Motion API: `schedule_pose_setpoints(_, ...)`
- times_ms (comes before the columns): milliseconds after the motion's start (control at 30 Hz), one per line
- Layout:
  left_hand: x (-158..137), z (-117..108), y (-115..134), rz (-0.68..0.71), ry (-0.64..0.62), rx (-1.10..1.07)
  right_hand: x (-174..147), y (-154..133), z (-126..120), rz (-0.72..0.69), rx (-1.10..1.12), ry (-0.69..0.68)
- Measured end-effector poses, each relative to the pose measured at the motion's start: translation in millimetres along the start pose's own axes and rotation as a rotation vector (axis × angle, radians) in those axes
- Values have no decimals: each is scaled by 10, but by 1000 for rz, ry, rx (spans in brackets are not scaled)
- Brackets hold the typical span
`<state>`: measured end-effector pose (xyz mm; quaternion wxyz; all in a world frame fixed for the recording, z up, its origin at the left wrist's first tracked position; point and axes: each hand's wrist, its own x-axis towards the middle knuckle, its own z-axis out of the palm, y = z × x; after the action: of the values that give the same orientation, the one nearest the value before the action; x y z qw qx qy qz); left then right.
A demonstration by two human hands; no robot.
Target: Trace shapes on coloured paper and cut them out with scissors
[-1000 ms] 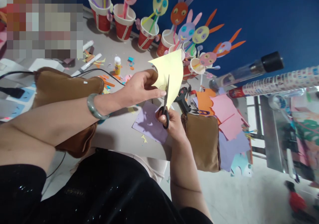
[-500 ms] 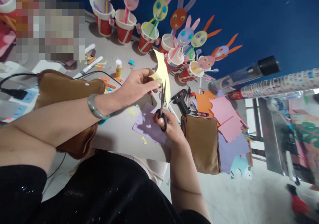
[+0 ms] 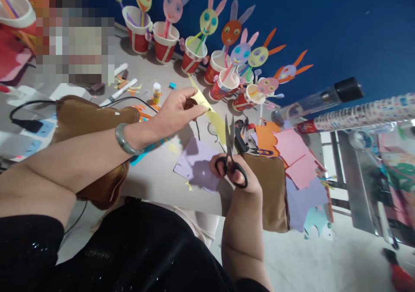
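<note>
Between the thumb and fingers of my left hand (image 3: 180,110) is a yellow piece of paper (image 3: 216,124), turned nearly edge-on and reaching down to the right. My right hand (image 3: 241,171) has black-handled scissors (image 3: 230,149), thumb and finger through the loops. The blades point up, slightly parted, just right of the paper and apart from it. Below both hands a purple sheet (image 3: 197,164) lies on the table, with a small yellow scrap (image 3: 189,186) by its lower edge. A black glue gun (image 3: 240,137) is partly hidden behind the scissors.
Red-and-white paper cups (image 3: 165,42) with rabbit-faced straw figures line the blue wall. A glue stick (image 3: 156,94) and markers lie at left. Brown cushions (image 3: 269,192) flank the work area. Pink sheets (image 3: 303,153) and a long stack of cups (image 3: 356,113) are at right.
My right hand has moved the scissors right, away from the yellow paper, and their blades have parted. My left hand has turned the paper so that it shows narrower.
</note>
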<state>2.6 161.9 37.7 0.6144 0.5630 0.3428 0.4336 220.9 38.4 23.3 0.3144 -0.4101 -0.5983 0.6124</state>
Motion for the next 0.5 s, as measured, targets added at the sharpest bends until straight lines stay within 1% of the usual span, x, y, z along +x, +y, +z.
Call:
schedule_pose_setpoints(100, 7, -13, -10, 8, 17, 3, -32, 16, -38, -25, 81, -199)
schedule_pose_setpoints(133, 7, -12, -8, 6, 11, 2, -37, 15, -44, -27, 85, -213)
schedule_pose_setpoints(167, 5, -7, -1, 4, 0, 0, -35, 12, -42, -27, 75, -185)
schedule_pose_setpoints(267, -8, 25, 44, -13, -36, -24, -2, -5, -1, -3, -12, 23)
schedule_pose_setpoints(300, -13, 36, 61, -16, -47, -35, 14, -7, 17, 17, -41, 58)
schedule_pose_setpoints(400, -20, 50, 80, -19, -73, -62, 55, 9, 57, 84, -86, 58)
schedule_pose_setpoints(500, -9, 39, 44, -49, -89, -116, 81, 36, 63, 117, -106, 44)
